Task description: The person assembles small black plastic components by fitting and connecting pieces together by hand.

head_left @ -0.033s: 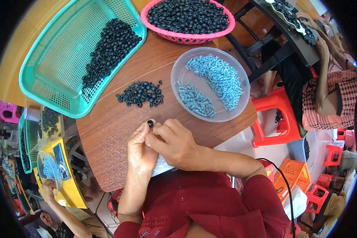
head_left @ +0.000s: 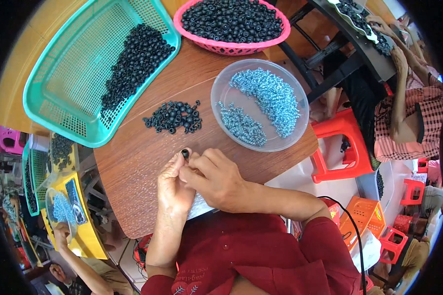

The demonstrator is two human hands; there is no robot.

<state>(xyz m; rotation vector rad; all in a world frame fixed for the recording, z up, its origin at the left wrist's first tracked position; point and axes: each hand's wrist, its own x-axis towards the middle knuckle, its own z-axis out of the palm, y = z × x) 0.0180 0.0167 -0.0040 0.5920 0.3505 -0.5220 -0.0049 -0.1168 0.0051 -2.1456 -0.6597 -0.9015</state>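
My left hand (head_left: pixel 174 184) is raised over the near part of the table, thumb and fingers pinching a small black hollow round piece (head_left: pixel 185 154) with its hole facing up. Pressed against it is my right hand (head_left: pixel 216 179), fingers curled in; whatever they grip is hidden. Beyond the hands lies a loose pile of similar black pieces (head_left: pixel 174 117) on the brown wooden table (head_left: pixel 128 196). A clear round bowl (head_left: pixel 220 132) right of the pile holds two heaps of small bluish metal coil springs (head_left: pixel 275 98).
A green mesh basket (head_left: pixel 59 83) with black pieces stands far left. Behind the table's middle is a pink basket (head_left: pixel 231 47) full of them. Red stool (head_left: pixel 347 147) and orange crate (head_left: pixel 362 216) are at right. Co-workers' hands (head_left: pixel 398 59) (head_left: pixel 61 233) show at both sides.
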